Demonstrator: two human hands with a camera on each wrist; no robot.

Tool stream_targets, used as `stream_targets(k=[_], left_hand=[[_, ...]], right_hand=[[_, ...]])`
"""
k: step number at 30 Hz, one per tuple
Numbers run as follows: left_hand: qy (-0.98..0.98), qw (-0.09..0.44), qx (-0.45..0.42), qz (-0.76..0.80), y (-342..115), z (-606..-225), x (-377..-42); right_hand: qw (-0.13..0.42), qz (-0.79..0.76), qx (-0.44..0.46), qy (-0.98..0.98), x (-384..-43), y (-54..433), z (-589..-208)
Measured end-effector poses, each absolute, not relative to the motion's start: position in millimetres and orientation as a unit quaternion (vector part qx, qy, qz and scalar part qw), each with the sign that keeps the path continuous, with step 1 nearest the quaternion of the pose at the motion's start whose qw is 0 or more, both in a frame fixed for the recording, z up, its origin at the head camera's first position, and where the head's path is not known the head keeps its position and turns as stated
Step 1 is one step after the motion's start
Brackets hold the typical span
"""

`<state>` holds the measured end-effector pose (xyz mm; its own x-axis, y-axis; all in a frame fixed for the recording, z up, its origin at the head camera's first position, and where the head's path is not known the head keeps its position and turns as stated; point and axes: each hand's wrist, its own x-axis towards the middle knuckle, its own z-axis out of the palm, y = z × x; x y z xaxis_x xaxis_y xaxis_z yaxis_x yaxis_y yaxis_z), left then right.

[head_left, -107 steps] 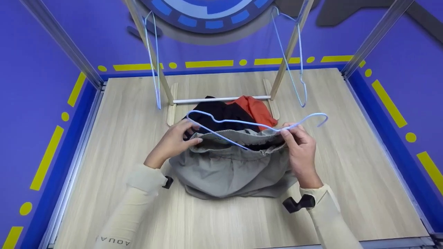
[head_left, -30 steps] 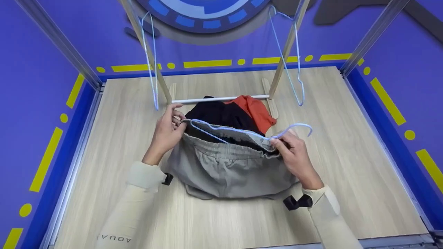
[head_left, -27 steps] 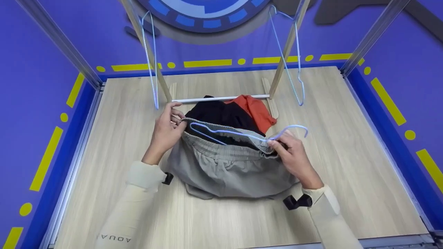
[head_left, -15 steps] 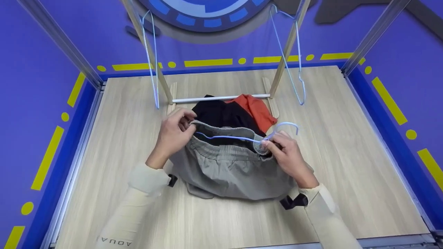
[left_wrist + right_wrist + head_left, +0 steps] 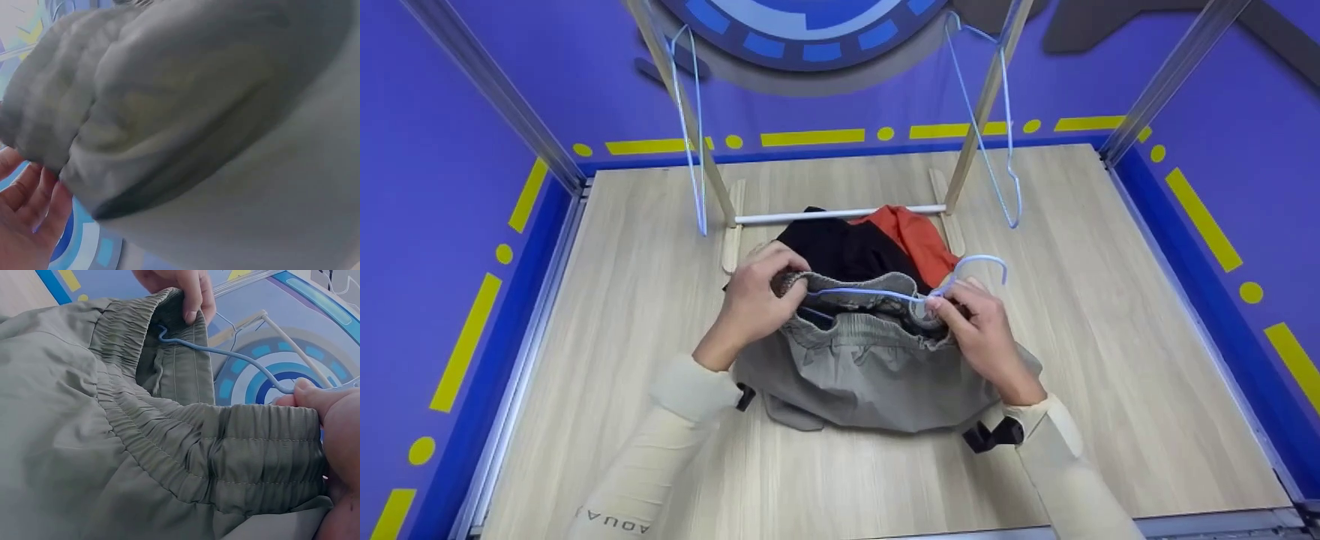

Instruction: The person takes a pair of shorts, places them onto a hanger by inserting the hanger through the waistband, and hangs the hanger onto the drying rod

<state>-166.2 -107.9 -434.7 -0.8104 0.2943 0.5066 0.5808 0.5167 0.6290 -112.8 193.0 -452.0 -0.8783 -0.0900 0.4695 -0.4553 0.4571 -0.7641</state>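
Grey pants (image 5: 877,390) with an elastic waistband lie on the table, waist opening facing away from me. A light-blue wire hanger (image 5: 870,292) sits partly inside that opening, its hook sticking out at the right. My left hand (image 5: 757,300) pinches the left end of the waistband, around the hanger's far end, which is hidden. My right hand (image 5: 986,334) pinches the hanger just below its hook, together with the waistband's right end. In the right wrist view, the hanger's bar (image 5: 236,356) runs from my right thumb into the waistband. The left wrist view shows mostly pants fabric (image 5: 163,101).
Behind the pants lie a black garment (image 5: 840,244) and a red-orange garment (image 5: 919,236). A wooden rack stands there, with a white lower bar (image 5: 780,219). Two more blue hangers hang at its left (image 5: 697,150) and right (image 5: 1012,165). Blue walls enclose the table (image 5: 1110,360).
The hanger has sunk into the waist opening and shifted left with my right hand. My left hand, on the waistband's left end, has moved right and nearer, narrowing the opening.
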Motion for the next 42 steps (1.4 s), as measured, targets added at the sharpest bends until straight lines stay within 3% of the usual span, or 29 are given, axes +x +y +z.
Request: stream_targets(k=[11,28,42], left_hand=[[-0.864,0.115,-0.292,-0.394,-89,-438,-162],[-0.849,0.096,-0.361,-0.373,-60,-437,-155],[-0.836,0.155,-0.367,-0.377,-65,-436,-158]], right_hand=[[0.203,0.506,0.172,-0.820,-109,178,-433],[0.213,0.514,0.165,-0.814,-116,169,-432],[0.160,0.504,0.188,-0.828,-117,195,-441]])
